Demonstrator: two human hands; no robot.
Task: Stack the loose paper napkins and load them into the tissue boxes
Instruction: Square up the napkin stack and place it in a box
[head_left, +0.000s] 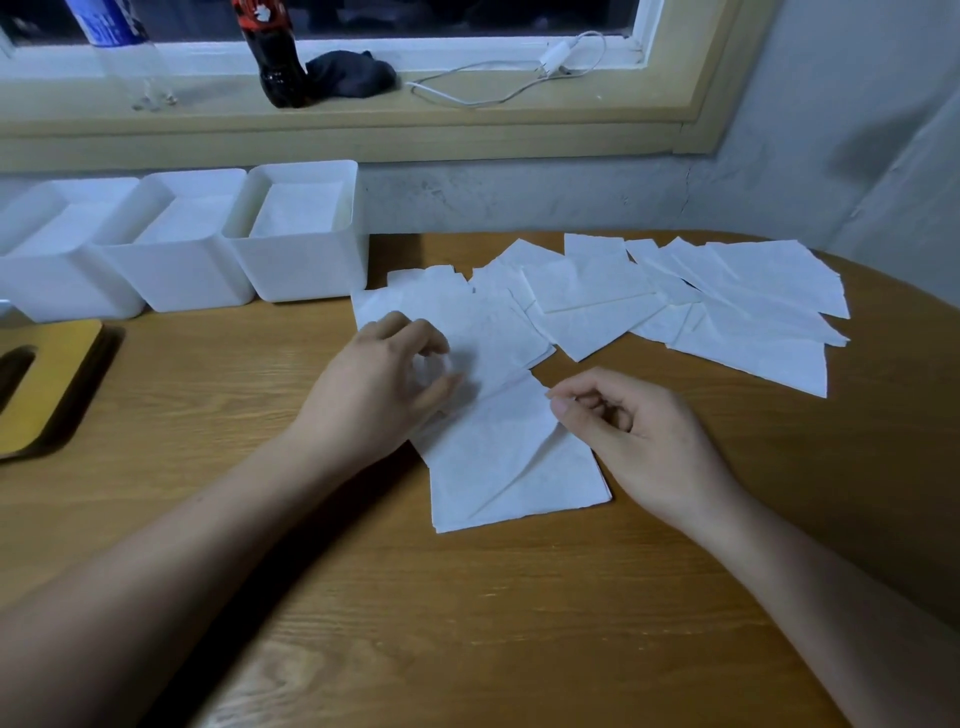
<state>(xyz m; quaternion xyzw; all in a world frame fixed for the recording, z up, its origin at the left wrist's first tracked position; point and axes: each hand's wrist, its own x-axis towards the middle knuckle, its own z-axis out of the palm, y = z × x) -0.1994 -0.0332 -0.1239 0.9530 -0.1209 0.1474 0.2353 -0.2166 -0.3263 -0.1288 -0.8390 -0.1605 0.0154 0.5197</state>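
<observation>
Left-hand grip (382, 382): curled down onto the near end of the napkin spread, thumb close to forefinger; blurred there, so cannot tell whether pinching a sheet or only pressing.
Right-hand grip (641, 434): thumb and forefinger nipped on the right edge of the small stack of white paper napkins (511, 462), other fingers tucked under.
Yellow wooden lid with a dark slot (49, 384): flat at the far left of the wood-grain tabletop (467, 623), off any box.
Three white plastic tissue boxes (179, 270): open-topped, in a touching row along the wall; pale paper seemingly lying inside.
Stack: between the hands, skewed, a diagonal crease across the top sheet.
Loose white napkins (727, 312): overlapping in a fan from just beside the rightmost box out to the right.
Step, as judged: building and squaring the stack; loading of this batch not yet begun.
Doing it well: pin the stack flat with the left, draw the next sheet on by one corner with the right; smooth the crease before covering it; tap edges square; pinch lightly to spare the thin tissue.
Risk: dragging neighbours along from the overlapping fan.
</observation>
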